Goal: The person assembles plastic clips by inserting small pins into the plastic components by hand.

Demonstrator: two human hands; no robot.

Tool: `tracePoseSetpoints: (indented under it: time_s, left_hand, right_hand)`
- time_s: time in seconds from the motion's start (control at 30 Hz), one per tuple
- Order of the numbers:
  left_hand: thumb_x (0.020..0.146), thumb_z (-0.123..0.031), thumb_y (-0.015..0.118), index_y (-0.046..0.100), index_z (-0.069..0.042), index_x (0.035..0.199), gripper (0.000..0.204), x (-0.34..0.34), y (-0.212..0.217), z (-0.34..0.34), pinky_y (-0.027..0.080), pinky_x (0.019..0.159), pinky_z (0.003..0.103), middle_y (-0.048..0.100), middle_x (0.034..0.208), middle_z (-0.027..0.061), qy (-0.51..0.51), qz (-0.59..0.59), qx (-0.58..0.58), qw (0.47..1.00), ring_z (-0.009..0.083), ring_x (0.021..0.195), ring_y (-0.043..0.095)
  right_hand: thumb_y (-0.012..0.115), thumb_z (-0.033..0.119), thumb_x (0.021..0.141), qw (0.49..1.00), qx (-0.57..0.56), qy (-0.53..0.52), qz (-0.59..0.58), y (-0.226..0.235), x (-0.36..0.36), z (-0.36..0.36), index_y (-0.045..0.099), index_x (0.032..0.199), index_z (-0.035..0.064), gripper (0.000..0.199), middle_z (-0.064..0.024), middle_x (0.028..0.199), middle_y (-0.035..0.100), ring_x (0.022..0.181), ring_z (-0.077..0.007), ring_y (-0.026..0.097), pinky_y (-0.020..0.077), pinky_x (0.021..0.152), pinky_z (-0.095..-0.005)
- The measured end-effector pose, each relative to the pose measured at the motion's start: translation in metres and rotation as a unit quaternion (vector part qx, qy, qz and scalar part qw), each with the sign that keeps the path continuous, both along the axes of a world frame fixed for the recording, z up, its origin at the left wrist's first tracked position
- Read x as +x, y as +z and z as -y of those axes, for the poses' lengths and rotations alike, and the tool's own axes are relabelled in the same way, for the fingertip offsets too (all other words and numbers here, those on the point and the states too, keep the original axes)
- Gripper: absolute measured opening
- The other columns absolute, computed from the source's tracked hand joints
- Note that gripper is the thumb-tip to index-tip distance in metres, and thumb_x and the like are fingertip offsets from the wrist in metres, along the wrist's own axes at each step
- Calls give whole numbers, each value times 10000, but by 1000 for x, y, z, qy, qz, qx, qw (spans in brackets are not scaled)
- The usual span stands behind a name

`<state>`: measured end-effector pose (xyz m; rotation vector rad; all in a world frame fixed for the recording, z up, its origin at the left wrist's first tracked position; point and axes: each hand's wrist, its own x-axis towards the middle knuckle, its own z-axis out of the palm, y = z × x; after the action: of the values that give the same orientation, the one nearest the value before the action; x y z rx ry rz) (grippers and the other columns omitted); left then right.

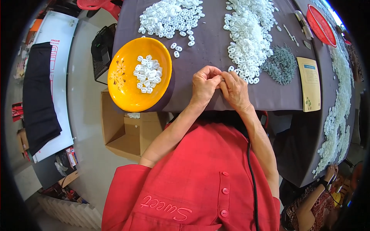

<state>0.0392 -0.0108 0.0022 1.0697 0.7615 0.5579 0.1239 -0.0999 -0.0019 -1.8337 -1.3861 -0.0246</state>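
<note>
My left hand and my right hand meet over the table's near edge, fingertips pinched together. Whatever small piece they hold is mostly hidden by the fingers. Just beyond my right hand begins a long heap of small white oval plastic pieces with two holes. To its right lies a pile of thin grey-green pins. Left of my hands, an orange bowl with a flower print holds several white pieces with dark markings.
Another heap of white two-hole pieces lies at the far left of the dark tablecloth. A yellow booklet, a red basket and a cutter-like tool are at right. Below the bowl stands an open cardboard box. A co-worker's hand touches pale pieces.
</note>
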Motion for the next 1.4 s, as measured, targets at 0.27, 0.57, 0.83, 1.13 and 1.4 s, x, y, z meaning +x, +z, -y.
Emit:
tracePoseSetpoints:
  time_s: [0.27,0.57,0.83,1.13,1.4]
  left_hand:
    - [784,-22,616,596,-3,811,39,-3,1,2,497,527,197,595,700,15,-2,15,-13,1000,58,596,559]
    - [800,-20,609,582,14,874,85,-13,0,-5,542,582,242,631,780,76,-48,4,-7,999,127,663,627]
    - [793,17,609,572,35,884,99,-20,-5,-2,549,607,244,633,791,99,-45,59,-5,997,133,685,629]
    - [797,26,602,557,34,878,93,-18,-4,1,540,595,233,621,765,78,-62,19,48,997,112,661,615]
    - [792,40,587,545,37,903,118,-23,-3,3,542,596,241,605,775,72,-47,26,45,998,115,668,607]
  right_hand:
    - [603,75,739,996,-5,9,-93,6,2,4,586,936,27,203,-118,772,553,653,-278,566,465,563,-341]
    - [593,72,817,896,-63,-23,-440,20,0,10,636,919,-16,141,-15,688,584,588,-59,534,445,519,-205]
    - [613,79,803,863,-52,-55,-500,16,-2,4,643,911,-11,144,-27,709,623,608,-67,562,472,533,-206]
    - [598,70,818,835,-29,-93,-541,12,-10,3,638,894,9,106,-2,720,602,592,-47,516,430,536,-174]
    - [586,61,824,812,20,-112,-572,15,-5,0,608,943,-7,139,-7,746,583,595,-46,508,447,485,-177]
